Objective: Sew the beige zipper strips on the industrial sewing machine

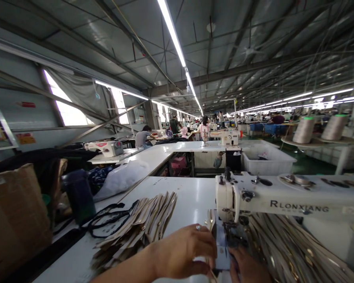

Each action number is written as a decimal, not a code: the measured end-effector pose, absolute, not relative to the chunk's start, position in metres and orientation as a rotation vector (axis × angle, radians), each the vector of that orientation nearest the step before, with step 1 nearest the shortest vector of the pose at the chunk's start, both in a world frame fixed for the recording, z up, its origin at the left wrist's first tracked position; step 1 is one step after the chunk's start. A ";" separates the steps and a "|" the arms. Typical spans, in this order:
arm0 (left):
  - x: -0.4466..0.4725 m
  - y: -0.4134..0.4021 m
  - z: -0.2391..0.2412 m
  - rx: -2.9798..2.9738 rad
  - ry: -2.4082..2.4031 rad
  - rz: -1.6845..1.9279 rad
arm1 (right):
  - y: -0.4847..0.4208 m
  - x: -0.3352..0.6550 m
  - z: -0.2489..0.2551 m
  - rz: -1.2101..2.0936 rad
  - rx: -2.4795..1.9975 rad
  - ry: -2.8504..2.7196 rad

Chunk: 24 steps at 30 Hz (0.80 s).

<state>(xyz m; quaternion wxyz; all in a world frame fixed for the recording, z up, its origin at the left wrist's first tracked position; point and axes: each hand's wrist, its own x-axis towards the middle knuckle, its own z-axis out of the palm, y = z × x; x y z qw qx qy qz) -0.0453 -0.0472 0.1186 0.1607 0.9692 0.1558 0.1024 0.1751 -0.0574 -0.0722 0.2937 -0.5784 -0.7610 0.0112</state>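
My left hand (191, 249) is closed, its curled fingers pinching a thin beige zipper strip (212, 277) beside the metal plate of the sewing machine (271, 200). My right hand (246, 264) lies at the right of that plate, partly cut off by the lower edge, its visible fingers stretched forward below the needle area. Another beige strip (211, 222) lies just left of the machine head. To the left, a fanned stack of beige zipper strips (147, 220) rests on the white table. A long bundle of zippers with gold-coloured metal parts (283, 243) lies under the machine arm.
Black straps (106, 218) lie beside the left stack, near a dark blue container (79, 194) and a cardboard box (17, 208). A white plastic bag (126, 177) sits behind. Thread cones (304, 129) stand at right, near a white bin (268, 159). People work at machines farther back.
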 end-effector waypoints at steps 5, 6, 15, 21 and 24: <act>-0.026 -0.075 0.168 2.070 0.557 0.754 | -0.064 0.172 -0.060 0.081 -1.584 -1.927; -0.020 -0.075 0.164 1.939 0.591 0.795 | -0.066 0.171 -0.055 0.092 -1.572 -1.892; 0.006 -0.022 0.015 1.539 0.998 0.735 | -0.075 0.173 -0.031 0.276 -1.421 -1.681; 0.016 -0.004 -0.007 1.807 1.206 0.772 | -0.071 0.169 -0.046 0.145 -1.496 -1.839; 0.018 -0.005 -0.007 2.010 1.239 0.752 | -0.067 0.167 -0.054 0.117 -1.545 -1.802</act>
